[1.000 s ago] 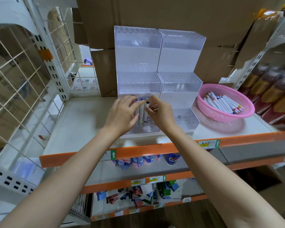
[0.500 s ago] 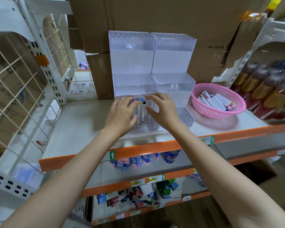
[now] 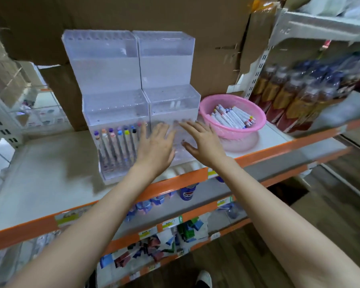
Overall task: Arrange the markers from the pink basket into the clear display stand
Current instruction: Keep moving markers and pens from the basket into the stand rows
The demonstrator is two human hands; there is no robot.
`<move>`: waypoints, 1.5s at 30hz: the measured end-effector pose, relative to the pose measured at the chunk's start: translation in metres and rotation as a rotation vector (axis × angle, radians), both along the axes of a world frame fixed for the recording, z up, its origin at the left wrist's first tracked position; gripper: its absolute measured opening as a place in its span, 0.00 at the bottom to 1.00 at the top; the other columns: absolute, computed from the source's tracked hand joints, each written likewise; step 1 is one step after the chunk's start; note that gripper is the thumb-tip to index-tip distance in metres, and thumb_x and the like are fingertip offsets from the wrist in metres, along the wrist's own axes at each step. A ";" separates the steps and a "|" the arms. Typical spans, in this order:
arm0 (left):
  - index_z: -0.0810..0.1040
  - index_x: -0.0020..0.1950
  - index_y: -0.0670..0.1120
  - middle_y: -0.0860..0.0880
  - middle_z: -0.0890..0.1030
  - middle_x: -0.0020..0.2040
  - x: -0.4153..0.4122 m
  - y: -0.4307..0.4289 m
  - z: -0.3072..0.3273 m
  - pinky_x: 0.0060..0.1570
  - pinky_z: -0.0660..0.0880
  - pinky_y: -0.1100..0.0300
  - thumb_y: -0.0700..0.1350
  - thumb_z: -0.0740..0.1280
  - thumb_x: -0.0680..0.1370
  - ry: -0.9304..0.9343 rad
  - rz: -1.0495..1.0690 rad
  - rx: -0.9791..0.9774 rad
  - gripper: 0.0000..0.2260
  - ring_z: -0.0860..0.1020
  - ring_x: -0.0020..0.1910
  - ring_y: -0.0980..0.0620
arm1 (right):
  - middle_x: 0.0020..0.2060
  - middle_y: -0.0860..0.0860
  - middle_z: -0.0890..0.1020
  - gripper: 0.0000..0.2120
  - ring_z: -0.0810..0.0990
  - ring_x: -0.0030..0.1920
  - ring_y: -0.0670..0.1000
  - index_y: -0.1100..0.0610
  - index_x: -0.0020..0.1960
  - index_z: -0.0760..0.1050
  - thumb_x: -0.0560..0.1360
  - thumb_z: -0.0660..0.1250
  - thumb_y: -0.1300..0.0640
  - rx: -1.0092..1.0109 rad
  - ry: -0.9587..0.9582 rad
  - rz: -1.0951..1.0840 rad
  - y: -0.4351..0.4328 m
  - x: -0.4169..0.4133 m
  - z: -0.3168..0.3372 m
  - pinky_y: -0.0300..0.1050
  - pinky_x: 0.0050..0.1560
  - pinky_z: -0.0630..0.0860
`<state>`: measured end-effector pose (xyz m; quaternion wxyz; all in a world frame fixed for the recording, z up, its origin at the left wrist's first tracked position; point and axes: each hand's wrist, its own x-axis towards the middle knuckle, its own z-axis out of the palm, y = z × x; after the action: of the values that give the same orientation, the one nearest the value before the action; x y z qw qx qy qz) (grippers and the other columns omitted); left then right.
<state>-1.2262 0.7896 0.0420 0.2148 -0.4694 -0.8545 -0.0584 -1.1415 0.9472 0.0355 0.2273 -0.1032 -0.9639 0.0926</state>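
Below the clear display stand (image 3: 104, 69), nearest you, a shoe (image 3: 204, 279) shows on the wood floor. Above it, lower shelves carry coloured packets (image 3: 150, 250) and a blue can (image 3: 187, 192).

Both your forearms reach up to the stand's front.
- Left hand (image 3: 156, 144): in front of the stand's bottom step, about where its two halves meet. Fingers are straight and spread, with nothing in them. Blur hides whether the fingertips touch the plastic.
- Right hand (image 3: 204, 142): just right of the left, over the bottom step of the stand's right half. It lies flat with the thumb out wide and holds nothing. You cannot tell if it makes contact.

The stand sits on a white shelf (image 3: 40, 163) with an orange front edge, near that edge.

A row of markers (image 3: 116, 142) stands upright in the bottom step of the stand's left half, just left of your left hand. The caps are up: purple, pink, blue, yellow and dark.

The pink basket (image 3: 208, 109) sits just beside the stand's right side on the same shelf. Loose markers (image 3: 233, 117) are heaped inside it, lying flat.

The stand's two upper steps look bare, apart from two small pale marks on the middle right step, too blurred to name.

Right of the stand, past the basket, are bottles (image 3: 289, 96) with gold labels. Brown cardboard (image 3: 112, 13) stands behind the stand.
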 end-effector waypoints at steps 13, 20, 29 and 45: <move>0.78 0.59 0.40 0.40 0.79 0.56 0.021 0.167 0.008 0.52 0.75 0.49 0.43 0.73 0.66 -0.114 -0.240 0.159 0.22 0.78 0.55 0.40 | 0.66 0.58 0.74 0.26 0.73 0.64 0.61 0.55 0.71 0.70 0.74 0.68 0.55 -0.097 0.019 -0.075 0.148 0.035 0.016 0.55 0.63 0.71; 0.76 0.60 0.40 0.41 0.78 0.57 0.008 0.225 0.003 0.55 0.73 0.48 0.46 0.69 0.72 -0.145 -0.209 0.110 0.19 0.75 0.57 0.40 | 0.65 0.55 0.74 0.24 0.72 0.64 0.58 0.55 0.72 0.68 0.77 0.65 0.55 -0.127 -0.049 -0.055 0.201 0.031 0.018 0.52 0.63 0.69; 0.74 0.57 0.42 0.41 0.76 0.57 -0.018 0.265 -0.004 0.49 0.71 0.52 0.44 0.61 0.76 -0.503 0.046 -0.175 0.12 0.74 0.57 0.42 | 0.60 0.56 0.75 0.19 0.73 0.62 0.59 0.54 0.68 0.71 0.78 0.61 0.51 -0.062 -0.358 -0.101 0.233 -0.017 -0.001 0.53 0.56 0.72; 0.77 0.51 0.41 0.42 0.81 0.51 -0.025 0.288 -0.011 0.41 0.67 0.56 0.46 0.67 0.75 -0.551 0.148 -0.006 0.09 0.77 0.51 0.42 | 0.38 0.59 0.77 0.11 0.77 0.48 0.60 0.58 0.37 0.67 0.75 0.65 0.56 -0.265 -0.267 -0.196 0.239 -0.036 -0.011 0.46 0.38 0.61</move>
<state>-1.2510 1.0772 0.0310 -0.0230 -0.3728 -0.9127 -0.1655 -1.1776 1.1865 0.0247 0.0898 -0.2368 -0.9502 0.1814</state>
